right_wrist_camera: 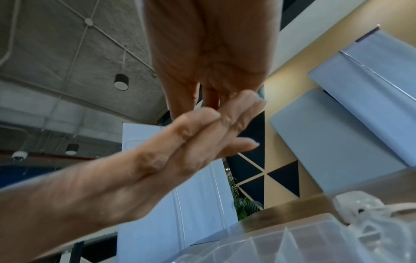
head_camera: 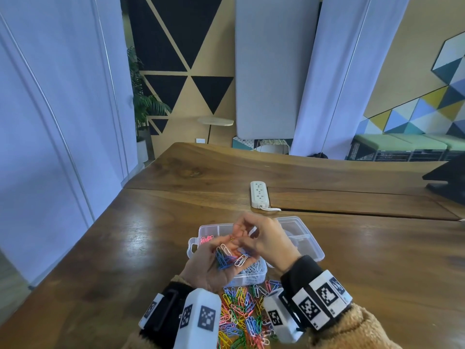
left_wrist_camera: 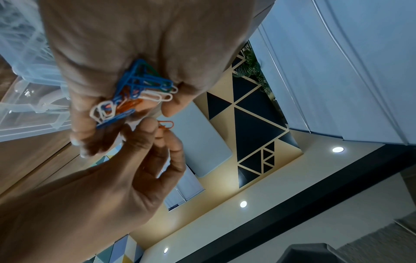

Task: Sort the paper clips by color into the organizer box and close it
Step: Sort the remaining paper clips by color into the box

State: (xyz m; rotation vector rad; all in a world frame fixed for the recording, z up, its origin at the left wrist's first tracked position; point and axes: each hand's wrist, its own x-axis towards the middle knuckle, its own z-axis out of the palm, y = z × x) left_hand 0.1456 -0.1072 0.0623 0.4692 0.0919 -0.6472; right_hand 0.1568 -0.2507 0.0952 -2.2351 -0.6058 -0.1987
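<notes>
My left hand (head_camera: 214, 260) is turned palm up over the clear organizer box (head_camera: 315, 250), which is open, and cups a bunch of blue and white paper clips (head_camera: 227, 258). The left wrist view shows orange and green clips mixed into that bunch (left_wrist_camera: 139, 89). Just above it, the thumb and fingers of my right hand (head_camera: 241, 235) pinch one orange clip (left_wrist_camera: 167, 124). Pink clips (head_camera: 206, 240) lie in the box's far left compartment, and white clips (head_camera: 251, 272) fill a near one. In the right wrist view only both hands' backs and the box's edge (right_wrist_camera: 315, 238) show.
A pile of mixed coloured clips (head_camera: 242, 316) lies on the wooden table (head_camera: 141, 243) just in front of the box, between my wrists. A white power strip (head_camera: 260, 197) sits beyond the box. A dark object (head_camera: 448, 182) stands at the far right edge.
</notes>
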